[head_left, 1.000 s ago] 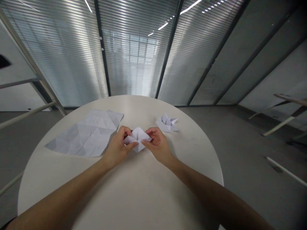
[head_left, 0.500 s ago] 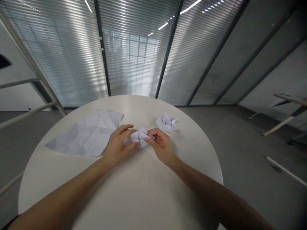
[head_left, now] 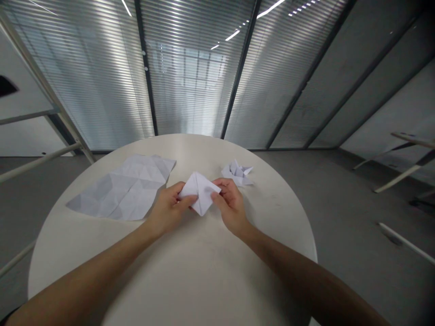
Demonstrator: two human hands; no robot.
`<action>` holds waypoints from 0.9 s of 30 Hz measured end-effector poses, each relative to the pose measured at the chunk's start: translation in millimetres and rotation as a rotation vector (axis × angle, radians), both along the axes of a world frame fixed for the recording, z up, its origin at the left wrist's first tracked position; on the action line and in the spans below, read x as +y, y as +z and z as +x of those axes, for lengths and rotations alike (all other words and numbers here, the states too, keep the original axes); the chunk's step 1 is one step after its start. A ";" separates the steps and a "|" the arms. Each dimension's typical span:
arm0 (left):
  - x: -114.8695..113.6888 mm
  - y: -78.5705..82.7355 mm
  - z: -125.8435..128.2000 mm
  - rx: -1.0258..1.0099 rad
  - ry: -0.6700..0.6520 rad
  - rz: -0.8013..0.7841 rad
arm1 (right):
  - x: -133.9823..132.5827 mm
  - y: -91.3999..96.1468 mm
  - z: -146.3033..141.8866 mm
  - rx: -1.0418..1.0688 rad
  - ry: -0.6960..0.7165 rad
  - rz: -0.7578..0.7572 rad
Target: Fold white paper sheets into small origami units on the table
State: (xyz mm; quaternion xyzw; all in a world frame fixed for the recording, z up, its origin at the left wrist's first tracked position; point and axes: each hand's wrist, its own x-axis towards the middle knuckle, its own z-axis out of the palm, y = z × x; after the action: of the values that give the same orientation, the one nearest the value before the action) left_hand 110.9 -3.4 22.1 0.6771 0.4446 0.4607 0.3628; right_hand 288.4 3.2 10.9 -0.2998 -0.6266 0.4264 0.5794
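A white folded paper (head_left: 200, 192), diamond-shaped with a crease down its middle, is held up between my two hands over the table. My left hand (head_left: 171, 203) pinches its left corner, thumb on the near face and fingers behind. On the other side my right hand (head_left: 231, 203) grips the right corner the same way, with the thumb pressed to the front. Beyond my right hand lies a second folded paper piece (head_left: 237, 173) with pointed flaps standing up. Left of my left hand, a large creased paper sheet (head_left: 118, 190) is spread on the table.
The round white table (head_left: 204, 271) fills the middle of the view. Behind it stand glass panels with blinds (head_left: 190, 90). A pale metal frame (head_left: 61, 151) is at the left, and another table (head_left: 413, 139) is at the far right.
The folded paper between my hands has been flattened and turned to show a smooth diamond face. My left fingers have closed in on its left corner.
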 end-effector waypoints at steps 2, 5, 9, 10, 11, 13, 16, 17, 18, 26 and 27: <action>2.4 -2.2 -0.3 -0.162 -0.058 -0.081 | -2.1 2.1 0.9 0.015 0.084 0.028; 6.5 -8.6 -2.1 -0.272 -0.084 -0.123 | -3.2 -1.3 1.8 0.004 0.135 0.045; 4.1 -11.6 -0.2 -0.264 -0.079 -0.129 | -1.9 -9.0 0.5 -0.005 0.152 0.007; 1.8 -10.7 1.1 -0.255 -0.082 -0.122 | -1.3 -10.0 -0.2 -0.001 0.151 0.004; -0.9 -9.6 2.6 -0.236 -0.079 -0.109 | -0.5 -10.4 -1.0 0.005 0.146 0.006; -6.4 -7.4 4.9 -0.147 -0.049 -0.054 | 1.7 -10.2 -2.5 0.021 0.109 0.015; -11.0 -6.1 5.6 0.109 -0.012 0.105 | 5.6 -8.1 -3.6 0.048 0.032 0.001; -11.2 -6.4 5.2 0.196 -0.024 0.159 | 6.5 -6.9 -3.7 0.050 0.017 -0.011; -10.8 -7.1 4.6 0.265 -0.041 0.204 | 6.8 -5.7 -3.8 0.045 0.008 -0.024; -6.8 -15.1 2.9 0.428 -0.043 0.458 | 1.3 -6.5 -9.9 -0.027 -0.043 -0.115; -6.8 -16.3 2.7 0.470 -0.023 0.473 | 1.3 -7.9 -10.6 -0.010 -0.055 -0.146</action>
State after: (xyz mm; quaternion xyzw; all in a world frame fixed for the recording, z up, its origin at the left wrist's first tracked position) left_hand 113.6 -10.2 5.8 0.8353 0.3892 0.3782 0.0880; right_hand 277.7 4.5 3.0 -0.3606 -0.5882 0.4534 0.5643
